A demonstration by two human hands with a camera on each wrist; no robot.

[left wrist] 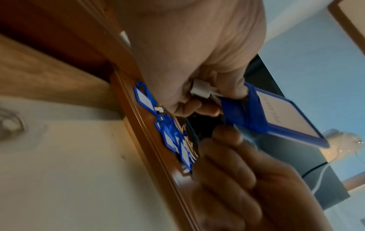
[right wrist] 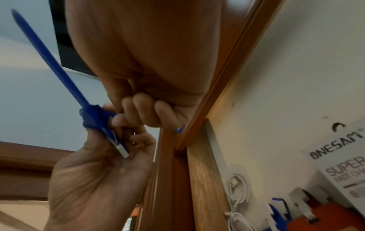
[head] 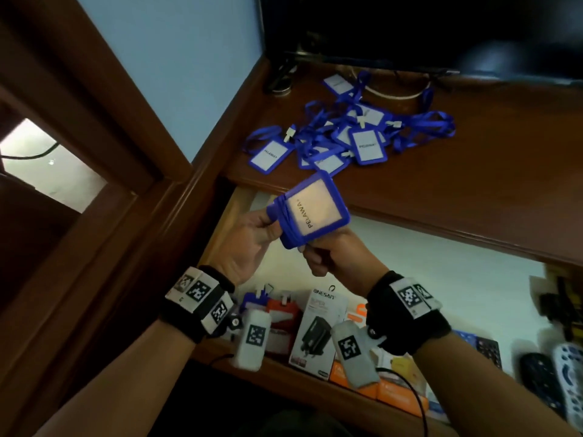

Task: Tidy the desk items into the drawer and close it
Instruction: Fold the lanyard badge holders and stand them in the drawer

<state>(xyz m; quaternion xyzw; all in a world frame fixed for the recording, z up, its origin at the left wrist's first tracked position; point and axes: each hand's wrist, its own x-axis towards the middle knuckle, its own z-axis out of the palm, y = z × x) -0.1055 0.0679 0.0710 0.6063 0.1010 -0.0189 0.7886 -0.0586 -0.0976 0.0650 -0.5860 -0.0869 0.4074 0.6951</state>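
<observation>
A blue badge holder [head: 315, 209] with its blue lanyard wound round one end hangs in the air over the open drawer [head: 426, 257]. My left hand [head: 271, 223] pinches its wrapped end near the white clip [left wrist: 201, 89]. My right hand [head: 310, 250] grips its lower edge with curled fingers [right wrist: 138, 109]. In the right wrist view the badge holder [right wrist: 49, 57] shows edge-on. A tangled pile of several more blue badge holders [head: 347, 134] lies on the brown desk top [head: 457, 190], beyond both hands.
The drawer's near part holds a white ONESAM charger box [head: 318, 329], orange boxes [head: 400, 395], a coiled white cable [right wrist: 237, 187] and remotes [head: 568, 370] at the right. A dark screen [head: 410, 29] stands at the back of the desk. A wooden frame [head: 94, 152] runs along the left.
</observation>
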